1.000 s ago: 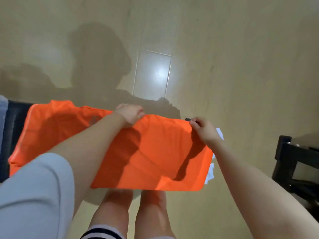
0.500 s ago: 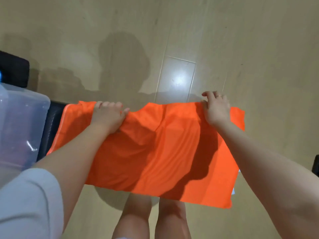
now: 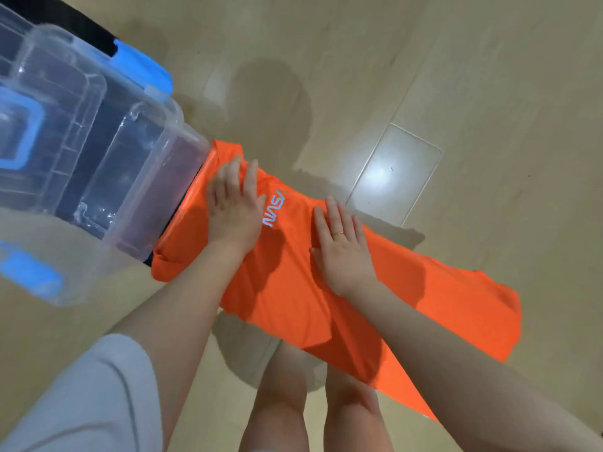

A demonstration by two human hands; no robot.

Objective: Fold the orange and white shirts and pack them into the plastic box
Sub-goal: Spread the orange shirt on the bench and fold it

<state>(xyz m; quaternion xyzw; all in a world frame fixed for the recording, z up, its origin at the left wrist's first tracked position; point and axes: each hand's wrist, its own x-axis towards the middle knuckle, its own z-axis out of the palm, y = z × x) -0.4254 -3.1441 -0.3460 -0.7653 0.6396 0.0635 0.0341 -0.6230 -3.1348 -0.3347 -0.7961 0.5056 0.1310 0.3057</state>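
Note:
The orange shirt (image 3: 293, 288) lies folded into a long band on a dark surface in front of me, white NASA lettering facing up. My left hand (image 3: 233, 203) presses flat on its left end, beside the lettering. My right hand (image 3: 342, 246), a ring on one finger, lies flat on the shirt's middle. The shirt's right end hangs off toward the floor. The clear plastic box (image 3: 98, 151) with blue latches stands at the left, touching the shirt's left end. No white shirt is in view.
Pale wooden floor (image 3: 456, 76) spreads beyond the shirt, with a bright reflection at centre right. My bare legs (image 3: 284, 402) stand below the shirt. A black edge (image 3: 81, 31) shows behind the box at upper left.
The shirt went from held up by its top edge to lying flat with the lettering showing. Both hands let go of the edge and now press on it. The box has come into view.

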